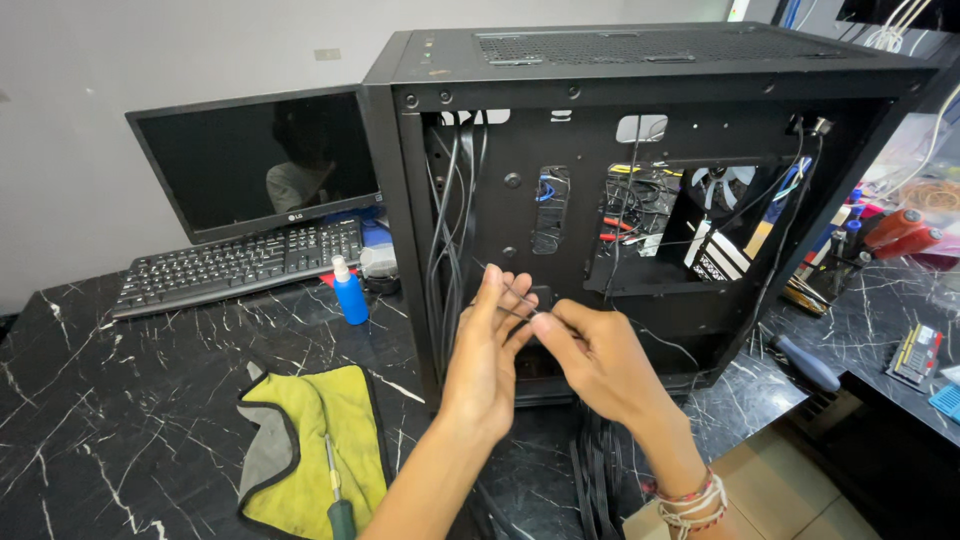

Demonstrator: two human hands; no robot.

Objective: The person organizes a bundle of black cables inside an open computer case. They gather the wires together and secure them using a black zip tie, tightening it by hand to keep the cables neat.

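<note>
A black computer case point(640, 75) stands open on the dark marble table point(120, 400), its back panel side toward me. Black cables point(447, 250) hang down inside its left edge. My left hand point(487, 350) and my right hand point(590, 355) meet in front of the case's lower middle. Both pinch a thin black cable point(522, 306) between fingertips, the left hand's fingers raised, the right hand's thumb and forefinger closed on it. Beaded bracelets circle my right wrist point(690, 500).
A yellow and grey cloth point(310, 440) with a green-handled screwdriver point(335, 495) lies at lower left. A blue bottle point(349, 290), a keyboard point(235, 265) and a dark monitor point(260, 165) sit left of the case. Tools, a blue-handled screwdriver point(808, 365) and a memory stick point(918, 352) lie at right.
</note>
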